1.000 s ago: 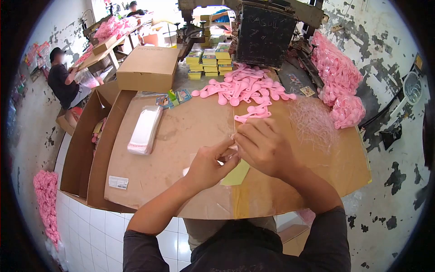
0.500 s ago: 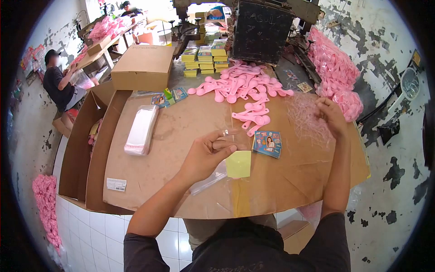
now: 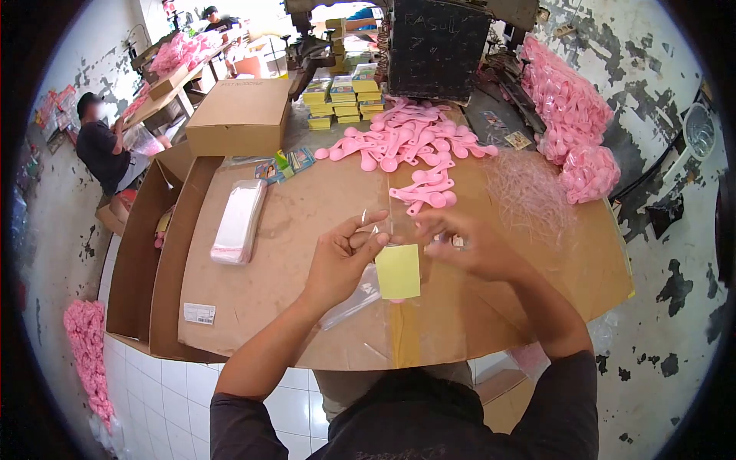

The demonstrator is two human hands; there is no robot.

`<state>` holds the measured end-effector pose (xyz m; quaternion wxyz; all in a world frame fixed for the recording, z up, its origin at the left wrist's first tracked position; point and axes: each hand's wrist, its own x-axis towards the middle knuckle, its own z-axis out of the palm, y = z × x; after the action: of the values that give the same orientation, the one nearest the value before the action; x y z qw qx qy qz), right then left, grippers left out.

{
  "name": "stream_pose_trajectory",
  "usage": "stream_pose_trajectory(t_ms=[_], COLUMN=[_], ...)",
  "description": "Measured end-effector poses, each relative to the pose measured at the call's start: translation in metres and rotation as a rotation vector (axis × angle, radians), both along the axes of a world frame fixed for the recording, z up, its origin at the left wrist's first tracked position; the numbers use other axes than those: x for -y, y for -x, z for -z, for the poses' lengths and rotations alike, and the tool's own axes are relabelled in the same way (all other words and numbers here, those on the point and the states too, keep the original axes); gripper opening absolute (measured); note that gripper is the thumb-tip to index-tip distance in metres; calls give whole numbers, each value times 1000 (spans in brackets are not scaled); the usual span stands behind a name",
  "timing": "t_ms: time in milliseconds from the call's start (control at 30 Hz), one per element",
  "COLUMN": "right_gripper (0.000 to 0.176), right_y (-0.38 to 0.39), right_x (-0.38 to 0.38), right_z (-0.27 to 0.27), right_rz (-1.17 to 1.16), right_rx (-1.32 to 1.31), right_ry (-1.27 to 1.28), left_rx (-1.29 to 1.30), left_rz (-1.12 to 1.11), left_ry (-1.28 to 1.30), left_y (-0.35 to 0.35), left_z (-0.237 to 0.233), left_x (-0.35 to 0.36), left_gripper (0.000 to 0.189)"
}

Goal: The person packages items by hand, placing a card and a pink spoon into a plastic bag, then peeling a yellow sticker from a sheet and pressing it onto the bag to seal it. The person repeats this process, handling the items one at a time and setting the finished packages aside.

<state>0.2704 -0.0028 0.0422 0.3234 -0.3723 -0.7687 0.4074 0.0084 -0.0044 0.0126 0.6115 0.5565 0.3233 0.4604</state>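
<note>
My left hand (image 3: 345,257) is closed on a clear plastic bag, whose top edge glints between the fingers. A yellow card (image 3: 398,272) shows below the fingertips, with a bit of pink under its lower edge. Just right of the bag is my right hand (image 3: 464,244), fingers bent and blurred; whether they grip anything is unclear. It covers most of the stack of blue cards. More clear bags (image 3: 353,300) lie under my left wrist. Pink spoons (image 3: 429,192) lie beyond my hands, below a larger pile.
A stack of clear bags (image 3: 239,222) lies at left, near a cardboard box (image 3: 238,115). Card stacks (image 3: 343,90) stand at the back beside a black machine (image 3: 437,50). Plastic strips (image 3: 529,195) and bagged pink spoons (image 3: 590,172) are at right. Two people (image 3: 103,146) sit at far left.
My right hand has come in from the strips at right to beside the bag, over the blue cards. My left hand has shifted slightly left, the yellow card with it.
</note>
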Motion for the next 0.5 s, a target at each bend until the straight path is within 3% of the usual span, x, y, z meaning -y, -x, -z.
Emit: stream_pose_trajectory(t_ms=[167,300,500], right_gripper=[42,33,19], right_y=[29,21,13], right_x=[-3,-4,-5], right_z=[16,12,24], right_rz=[-95,-74,34], right_rx=[-298,-298,-266], right_ry=[266,249,193], left_rx=[-6,24,-163], left_rz=[-20,64,24], left_ry=[-32,6,-17], left_y=[0,0,0], left_z=[-2,1,3], left_x=[1,-3,-1], left_gripper=[44,40,27])
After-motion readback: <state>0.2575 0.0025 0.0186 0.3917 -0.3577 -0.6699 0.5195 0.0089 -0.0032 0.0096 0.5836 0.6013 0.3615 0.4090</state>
